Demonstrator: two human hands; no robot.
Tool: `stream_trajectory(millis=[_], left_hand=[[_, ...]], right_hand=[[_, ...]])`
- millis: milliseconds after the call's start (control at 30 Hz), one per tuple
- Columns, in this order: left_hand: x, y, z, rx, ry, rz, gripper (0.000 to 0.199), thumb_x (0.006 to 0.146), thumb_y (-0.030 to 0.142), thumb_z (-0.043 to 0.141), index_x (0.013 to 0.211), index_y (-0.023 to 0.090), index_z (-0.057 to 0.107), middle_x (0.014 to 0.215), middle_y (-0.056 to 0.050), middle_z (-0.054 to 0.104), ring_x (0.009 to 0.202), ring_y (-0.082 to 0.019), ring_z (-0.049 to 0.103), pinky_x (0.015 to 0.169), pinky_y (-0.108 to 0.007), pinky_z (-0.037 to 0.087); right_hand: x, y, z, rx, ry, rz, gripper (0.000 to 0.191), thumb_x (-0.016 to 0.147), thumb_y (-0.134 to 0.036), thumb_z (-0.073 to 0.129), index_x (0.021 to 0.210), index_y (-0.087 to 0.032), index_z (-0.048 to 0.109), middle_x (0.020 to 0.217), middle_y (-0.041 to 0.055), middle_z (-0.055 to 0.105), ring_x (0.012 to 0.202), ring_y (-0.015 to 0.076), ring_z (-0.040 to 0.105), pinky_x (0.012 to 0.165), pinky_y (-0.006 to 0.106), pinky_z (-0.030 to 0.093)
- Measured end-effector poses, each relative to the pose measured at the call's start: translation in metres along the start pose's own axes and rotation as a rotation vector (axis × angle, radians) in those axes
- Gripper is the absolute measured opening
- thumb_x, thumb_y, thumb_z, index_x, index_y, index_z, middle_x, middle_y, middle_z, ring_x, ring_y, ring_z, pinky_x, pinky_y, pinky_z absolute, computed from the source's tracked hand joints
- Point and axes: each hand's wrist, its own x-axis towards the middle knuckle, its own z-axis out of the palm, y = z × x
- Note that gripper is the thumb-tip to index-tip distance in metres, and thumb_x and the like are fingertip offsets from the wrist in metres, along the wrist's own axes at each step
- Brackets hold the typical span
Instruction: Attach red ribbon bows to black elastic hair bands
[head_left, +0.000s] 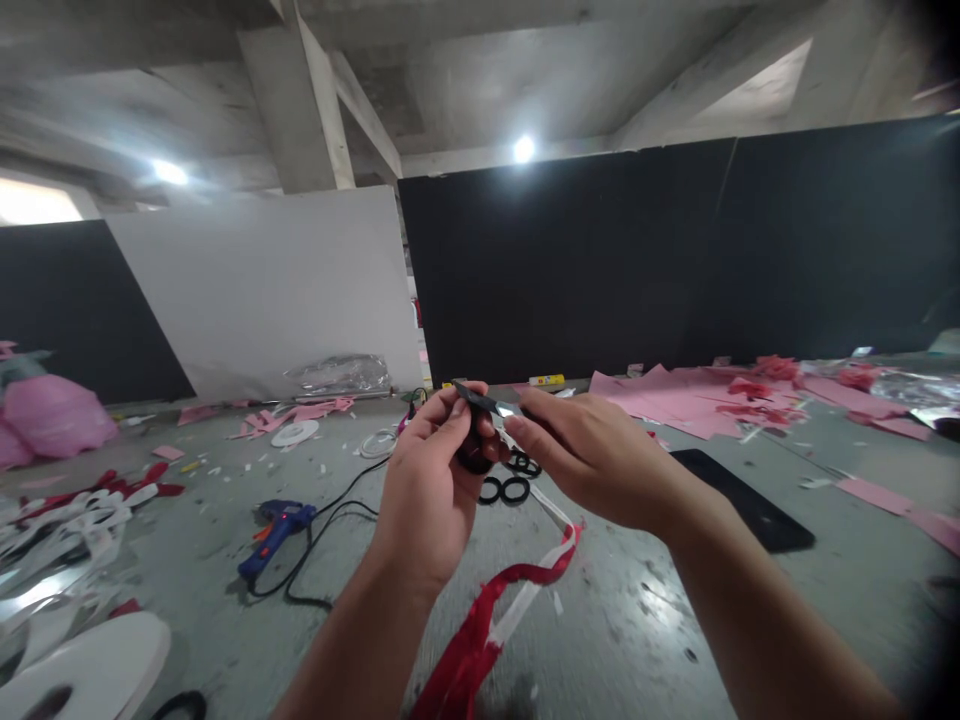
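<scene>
My left hand (435, 460) is closed around a dark rounded thing (474, 452), mostly hidden by the fingers; its kind cannot be made out. Between thumb and forefinger it also pinches a narrow black strip (478, 398). The strip runs toward my right hand (592, 450), whose thumb and fingers close at its bright, shiny end. Behind and below the hands, black-handled scissors (514, 489) lie on the table, partly covered. A red and white ribbon (517, 575) trails across the table toward me, beneath my forearms.
A blue glue gun (277, 530) with a black cord lies left. White rolls (97, 665) and loose ribbons (82, 520) crowd the near left. A black flat slab (742, 500) lies right. Pink sheets (660, 395) and a yellow tube (547, 380) sit before the dark panel (600, 270).
</scene>
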Motion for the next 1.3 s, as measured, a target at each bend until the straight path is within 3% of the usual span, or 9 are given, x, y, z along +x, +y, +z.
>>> stream_trajectory(millis=[1300], left_hand=[[-0.0077, 0.0063, 0.0067, -0.023, 0.026, -0.128, 0.02, 0.08, 0.009, 0.059, 0.099, 0.017, 0.058, 0.06, 0.0, 0.054, 0.055, -0.009, 0.049, 0.058, -0.02, 0.047]], right_hand=[[0.0009, 0.0025, 0.0021, -0.04, 0.022, 0.015, 0.04, 0.1, -0.044, 0.031, 0.089, -0.018, 0.06, 0.074, 0.0049, 0.063, 0.066, 0.0152, 0.057, 0.059, 0.026, 0.031]])
